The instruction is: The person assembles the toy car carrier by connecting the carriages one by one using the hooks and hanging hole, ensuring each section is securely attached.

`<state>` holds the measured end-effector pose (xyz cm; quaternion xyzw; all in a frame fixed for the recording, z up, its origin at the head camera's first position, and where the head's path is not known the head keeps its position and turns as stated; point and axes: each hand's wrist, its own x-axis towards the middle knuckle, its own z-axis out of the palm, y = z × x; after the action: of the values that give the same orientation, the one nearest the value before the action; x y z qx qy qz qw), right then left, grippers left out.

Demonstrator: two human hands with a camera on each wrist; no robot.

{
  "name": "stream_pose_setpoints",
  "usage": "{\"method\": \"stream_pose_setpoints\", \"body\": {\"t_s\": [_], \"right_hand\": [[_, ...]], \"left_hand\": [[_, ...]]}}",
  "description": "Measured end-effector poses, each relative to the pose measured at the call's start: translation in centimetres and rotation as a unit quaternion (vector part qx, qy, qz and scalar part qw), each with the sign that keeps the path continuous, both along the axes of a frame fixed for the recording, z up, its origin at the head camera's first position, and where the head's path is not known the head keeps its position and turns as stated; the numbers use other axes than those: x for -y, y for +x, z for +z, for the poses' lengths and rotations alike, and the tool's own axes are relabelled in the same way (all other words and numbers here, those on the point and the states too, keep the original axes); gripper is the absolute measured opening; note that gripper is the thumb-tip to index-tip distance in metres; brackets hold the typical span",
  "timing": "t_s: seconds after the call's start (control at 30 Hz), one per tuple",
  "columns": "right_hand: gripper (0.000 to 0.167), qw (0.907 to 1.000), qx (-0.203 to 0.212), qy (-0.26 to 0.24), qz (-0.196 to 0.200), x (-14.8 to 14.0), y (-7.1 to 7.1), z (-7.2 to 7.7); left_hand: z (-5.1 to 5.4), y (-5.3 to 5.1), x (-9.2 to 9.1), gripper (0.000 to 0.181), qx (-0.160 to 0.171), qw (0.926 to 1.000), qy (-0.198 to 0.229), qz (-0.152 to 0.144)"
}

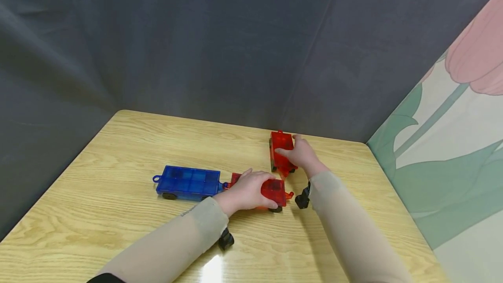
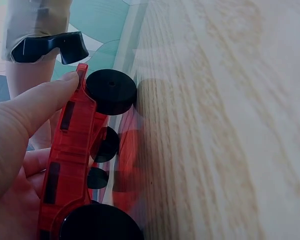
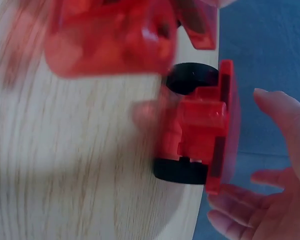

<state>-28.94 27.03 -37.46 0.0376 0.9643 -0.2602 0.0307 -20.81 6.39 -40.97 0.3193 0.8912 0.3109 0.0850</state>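
Observation:
My left hand [image 1: 246,191] lies over a see-through red toy wagon [image 1: 275,191] and grips it, thumb along the near side, fingers beyond. In the left wrist view this wagon [image 2: 70,155] shows its black wheels down by the tabletop. A blue toy wagon [image 1: 188,181] stands left of it, their hook and ring ends meeting. Farther back, a second red wagon [image 1: 280,143] stands turned away. Around it my right hand [image 1: 301,153] is spread; in the right wrist view the thumb stands apart from this wagon [image 3: 202,125], fingertips close at its lower edge.
The wagons stand on a pale wood-grain table [image 1: 157,239] with rounded far corners. A dark curtain [image 1: 220,47] hangs behind the far edge, and a tulip-patterned panel [image 1: 444,165] rises on the right. Black wrist devices [image 1: 302,198] sit under both wrists.

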Motion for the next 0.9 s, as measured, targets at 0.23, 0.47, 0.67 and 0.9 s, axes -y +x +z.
{"method": "stream_pose_setpoints", "body": {"t_s": [0.23, 0.47, 0.67, 0.9], "right_hand": [[0.095, 0.9969, 0.021, 0.073, -0.022, 1.1, 0.1, -0.3], [0.102, 0.9937, 0.058, 0.085, -0.045, 2.6, 0.2, -0.5], [0.098, 0.9928, 0.065, 0.081, -0.059, 3.1, 0.0, -0.7], [0.085, 0.9930, 0.052, 0.093, -0.050, 2.8, 0.2, -0.7]], "left_hand": [[-0.1, 0.0, 0.1, 0.074, -0.003, 1.0000, 0.002, -0.004], [0.0, 0.0, 0.1, 0.073, 0.005, 1.0000, 0.002, -0.002], [-0.1, 0.0, 0.2, 0.071, 0.000, 1.0000, 0.008, -0.003], [-0.2, 0.1, 0.2, 0.069, -0.004, 1.0000, 0.009, -0.002]]}}
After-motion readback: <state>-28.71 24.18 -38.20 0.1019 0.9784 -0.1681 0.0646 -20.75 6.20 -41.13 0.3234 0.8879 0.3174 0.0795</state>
